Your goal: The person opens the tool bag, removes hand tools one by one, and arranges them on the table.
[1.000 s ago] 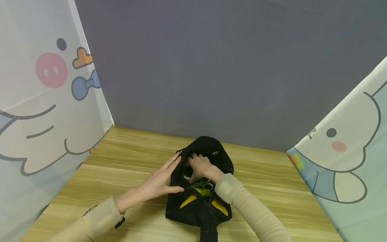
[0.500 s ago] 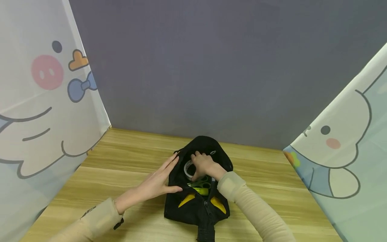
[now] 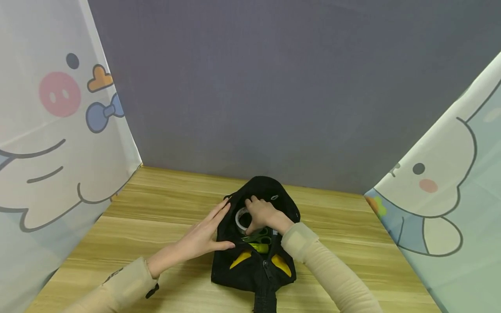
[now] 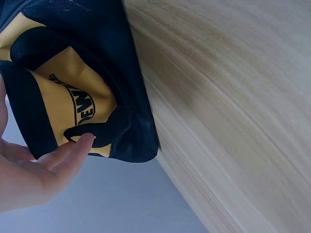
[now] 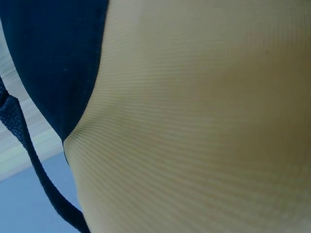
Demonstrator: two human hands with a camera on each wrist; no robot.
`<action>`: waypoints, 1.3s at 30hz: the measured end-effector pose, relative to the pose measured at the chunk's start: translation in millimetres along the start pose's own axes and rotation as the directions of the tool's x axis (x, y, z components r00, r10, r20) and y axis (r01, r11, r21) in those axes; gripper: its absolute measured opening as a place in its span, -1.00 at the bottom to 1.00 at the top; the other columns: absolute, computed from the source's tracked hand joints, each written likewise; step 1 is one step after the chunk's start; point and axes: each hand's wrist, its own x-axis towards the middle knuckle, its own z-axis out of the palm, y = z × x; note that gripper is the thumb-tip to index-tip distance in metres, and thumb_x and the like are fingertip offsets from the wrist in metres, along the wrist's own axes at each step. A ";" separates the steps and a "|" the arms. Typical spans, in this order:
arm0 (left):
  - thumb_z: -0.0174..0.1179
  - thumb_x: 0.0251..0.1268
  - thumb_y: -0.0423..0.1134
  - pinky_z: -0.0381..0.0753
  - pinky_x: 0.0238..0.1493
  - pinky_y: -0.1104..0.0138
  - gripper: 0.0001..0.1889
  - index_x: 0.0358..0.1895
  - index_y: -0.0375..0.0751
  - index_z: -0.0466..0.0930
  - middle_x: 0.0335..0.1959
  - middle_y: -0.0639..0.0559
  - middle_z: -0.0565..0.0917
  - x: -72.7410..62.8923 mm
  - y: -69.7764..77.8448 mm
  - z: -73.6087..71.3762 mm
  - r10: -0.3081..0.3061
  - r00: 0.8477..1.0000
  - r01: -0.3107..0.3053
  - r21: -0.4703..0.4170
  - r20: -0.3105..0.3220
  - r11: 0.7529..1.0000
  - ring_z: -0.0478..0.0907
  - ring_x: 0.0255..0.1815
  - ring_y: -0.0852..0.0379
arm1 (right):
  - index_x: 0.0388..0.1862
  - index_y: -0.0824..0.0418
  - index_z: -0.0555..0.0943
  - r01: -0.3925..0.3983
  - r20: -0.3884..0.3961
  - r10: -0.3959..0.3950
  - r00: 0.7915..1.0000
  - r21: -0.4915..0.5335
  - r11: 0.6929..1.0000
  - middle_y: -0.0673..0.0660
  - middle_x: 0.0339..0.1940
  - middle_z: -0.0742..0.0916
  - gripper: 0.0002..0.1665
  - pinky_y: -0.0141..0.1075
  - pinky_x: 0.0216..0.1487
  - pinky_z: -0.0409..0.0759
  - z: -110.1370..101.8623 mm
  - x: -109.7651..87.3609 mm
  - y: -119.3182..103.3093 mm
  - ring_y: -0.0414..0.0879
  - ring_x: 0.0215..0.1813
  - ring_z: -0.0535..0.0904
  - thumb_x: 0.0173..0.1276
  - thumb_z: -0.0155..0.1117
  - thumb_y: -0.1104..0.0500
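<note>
Two bare hands were found at one black bag, which stood with its mouth open on a wood-grain table [image 3: 164, 213]. The bag [image 3: 235, 278] carried two yellow patches [image 3: 240, 258] on its near side and a strap [image 3: 265, 293] running toward the person. The left hand [image 3: 199, 238] was spread wide at the bag's left edge, fingers extended, thumb apart; the left wrist view showed fingertips touching a yellow panel [image 4: 77, 92] with black lettering, partly legible. The right hand [image 3: 263, 215] was inside the mouth, its thumb and fingers spread beside a white roll [image 3: 237, 221]; whether it gripped the roll could not be determined. Also inside, nearer the person, lay scissors with green handles [image 3: 261, 237] and, just beside them, a yellow-green item [image 3: 260, 248]. A zipper pull [image 3: 266, 264] lay between the patches. Pale sleeves [image 3: 332, 269] covered both forearms, one nearly filling the right wrist view. A grey wall [image 3: 250, 95] stood behind, with cartoon-printed panels [image 3: 55, 130] at either side.
</note>
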 end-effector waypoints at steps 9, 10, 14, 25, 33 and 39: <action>0.30 0.19 0.25 0.26 -0.64 0.48 0.08 0.62 -0.14 -0.11 0.66 -0.12 -0.07 3.3 0.4 0.6 -0.001 1.000 0.001 0.018 -0.005 1.000 0.29 -0.64 0.37 | 0.50 0.20 0.27 0.006 -0.020 -0.006 1.000 0.022 1.000 0.23 0.44 0.43 0.22 -0.09 0.20 0.61 -7.0 -5.5 4.3 0.13 0.30 0.53 -0.01 0.56 -0.32; 0.30 0.19 0.24 0.27 -0.65 0.48 0.08 0.62 -0.14 -0.10 0.65 -0.13 -0.07 3.6 0.4 0.7 0.002 1.000 -0.002 0.020 -0.007 1.000 0.33 -0.60 0.36 | 0.50 0.20 0.28 0.010 -0.024 -0.009 1.000 0.022 1.000 0.22 0.42 0.45 0.21 -0.09 0.20 0.61 -8.0 -6.7 4.9 0.13 0.29 0.54 -0.01 0.56 -0.32; 0.30 0.19 0.24 0.27 -0.65 0.47 0.08 0.61 -0.16 -0.09 0.65 -0.15 -0.05 3.6 0.6 0.7 0.003 1.000 -0.003 0.014 -0.011 1.000 0.40 -0.53 0.32 | 0.45 0.19 0.33 0.031 -0.044 -0.030 0.999 0.019 0.999 0.20 0.33 0.51 0.17 -0.11 0.14 0.63 -12.5 -11.8 6.9 0.09 0.20 0.58 -0.02 0.57 -0.32; 0.31 0.19 0.23 0.28 -0.66 0.46 0.07 0.62 -0.10 -0.10 0.66 -0.10 -0.08 4.2 0.8 -0.2 -0.022 1.000 0.022 -0.005 -0.005 1.000 0.56 -0.29 0.17 | 0.36 0.18 0.38 0.069 -0.083 -0.067 0.994 0.022 0.997 0.17 0.21 0.54 0.07 -0.16 0.04 0.66 -18.5 -21.7 9.8 0.03 0.07 0.61 -0.01 0.57 -0.31; 0.33 0.16 0.24 0.27 -0.65 0.48 0.10 0.62 -0.10 -0.10 0.66 -0.06 -0.08 4.9 1.2 0.0 -0.031 1.000 0.031 0.013 -0.004 0.999 0.42 -0.51 0.31 | 0.31 0.17 0.41 0.093 -0.104 -0.089 0.991 0.036 0.995 0.15 0.14 0.55 0.02 -0.18 -0.03 0.66 -19.7 -28.0 10.1 0.01 0.00 0.61 -0.02 0.58 -0.29; 0.32 0.17 0.25 0.29 -0.64 0.48 0.09 0.62 -0.10 -0.11 0.66 -0.09 -0.08 3.2 0.4 1.9 -0.026 1.000 0.026 0.015 0.003 1.000 0.34 -0.58 0.37 | 0.32 0.16 0.41 0.113 -0.110 -0.107 0.988 0.047 0.993 0.13 0.12 0.55 0.01 -0.20 -0.06 0.66 -20.7 -31.5 7.1 -0.01 -0.03 0.59 -0.01 0.57 -0.29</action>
